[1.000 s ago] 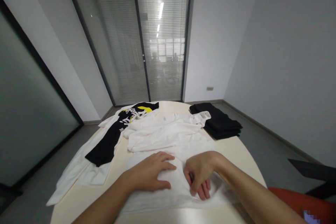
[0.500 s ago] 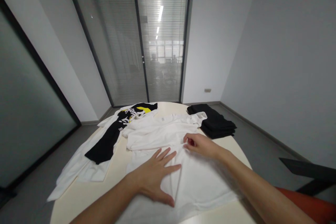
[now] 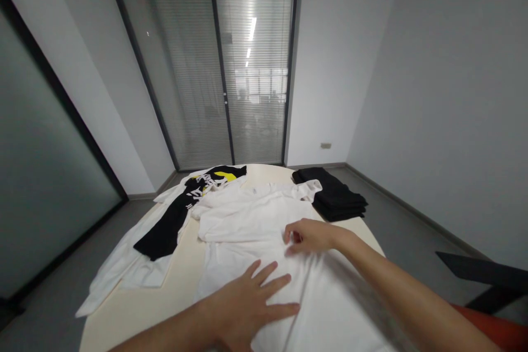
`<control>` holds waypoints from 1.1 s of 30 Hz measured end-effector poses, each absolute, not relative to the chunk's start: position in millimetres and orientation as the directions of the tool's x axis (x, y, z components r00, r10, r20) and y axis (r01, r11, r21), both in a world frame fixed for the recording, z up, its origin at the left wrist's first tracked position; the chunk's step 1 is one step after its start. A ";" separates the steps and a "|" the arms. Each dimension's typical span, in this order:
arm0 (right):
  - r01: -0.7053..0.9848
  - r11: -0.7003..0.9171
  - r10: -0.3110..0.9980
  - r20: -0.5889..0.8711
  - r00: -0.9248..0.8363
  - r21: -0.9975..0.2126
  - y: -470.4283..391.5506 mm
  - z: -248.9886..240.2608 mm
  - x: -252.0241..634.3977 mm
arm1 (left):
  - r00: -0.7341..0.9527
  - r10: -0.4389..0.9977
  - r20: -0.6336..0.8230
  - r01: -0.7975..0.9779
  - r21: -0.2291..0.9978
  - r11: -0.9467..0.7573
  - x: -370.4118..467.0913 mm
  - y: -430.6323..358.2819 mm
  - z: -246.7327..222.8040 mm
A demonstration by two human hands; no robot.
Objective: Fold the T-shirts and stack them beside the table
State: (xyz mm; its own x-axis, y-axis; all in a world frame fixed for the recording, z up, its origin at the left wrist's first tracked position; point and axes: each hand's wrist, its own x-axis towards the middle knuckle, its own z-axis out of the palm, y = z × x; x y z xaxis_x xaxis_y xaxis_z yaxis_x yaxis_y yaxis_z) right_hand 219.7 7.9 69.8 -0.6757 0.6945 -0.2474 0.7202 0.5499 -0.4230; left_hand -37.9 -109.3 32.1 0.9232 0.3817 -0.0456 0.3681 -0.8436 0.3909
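Observation:
A white T-shirt (image 3: 256, 214) lies spread on the table, its neckline toward the far side and its lower part toward me. My left hand (image 3: 256, 305) rests palm down on the lower part, fingers spread apart; its thumb is partly cut off by the frame's bottom edge. Further up and to the right, my right hand (image 3: 307, 235) has its fingers curled in a pinch on the shirt's cloth. From there a raised crease runs down toward my left fingertips. The pinched bit of cloth is mostly hidden by the fingers.
A stack of folded black garments (image 3: 330, 195) sits at the table's right edge. Left lie black clothing with a yellow and white print (image 3: 165, 228) and white clothing (image 3: 119, 264). The pale round table (image 3: 107, 319) is beneath. A chair with a red seat (image 3: 490, 324) stands at lower right.
Both hands sit lower in the picture, nearer to me. My left hand has slid down and slightly right over the shirt. The cloth between the hands has bunched into a longer crease.

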 end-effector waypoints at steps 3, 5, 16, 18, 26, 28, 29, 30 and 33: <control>0.794 0.554 0.813 -0.038 -0.580 -0.251 27.7 70.2 210.9 | 0.820 0.572 0.008 0.526 0.383 -0.760 -43.8 -90.2 45.8; 0.866 0.476 0.879 0.066 -0.472 -0.154 46.3 70.4 206.3 | 0.621 0.778 0.092 0.725 0.310 -0.615 -53.8 -64.1 54.2; 0.988 0.100 0.987 0.138 -0.084 -0.114 150.1 64.8 211.9 | -0.088 0.977 0.195 0.991 0.113 0.067 -137.3 72.8 54.4; 0.993 0.060 0.992 0.114 -0.048 -0.105 159.2 59.1 213.6 | -0.135 0.978 0.160 0.987 0.112 0.118 -143.1 83.9 50.6; 0.993 -0.071 0.997 0.035 0.074 -0.097 183.0 49.9 214.1 | -0.268 0.954 0.134 0.945 0.229 0.233 -160.5 122.1 57.1; 0.988 -0.100 0.993 0.054 0.106 -0.116 189.2 55.3 215.9 | -0.281 0.949 0.140 0.930 0.283 0.234 -167.1 132.6 65.8; 0.986 -0.109 0.990 0.072 0.119 -0.123 192.3 59.1 216.9 | -0.288 0.946 0.148 0.922 0.311 0.232 -170.3 137.9 69.9; 0.984 -0.120 0.986 0.095 0.133 -0.132 195.3 63.2 217.8 | -0.296 0.941 0.160 0.913 0.338 0.230 -173.0 143.4 73.3; 0.972 -0.154 0.961 0.203 0.189 -0.178 203.8 75.5 218.7 | -0.323 0.921 0.219 0.888 0.407 0.215 -176.8 160.4 77.7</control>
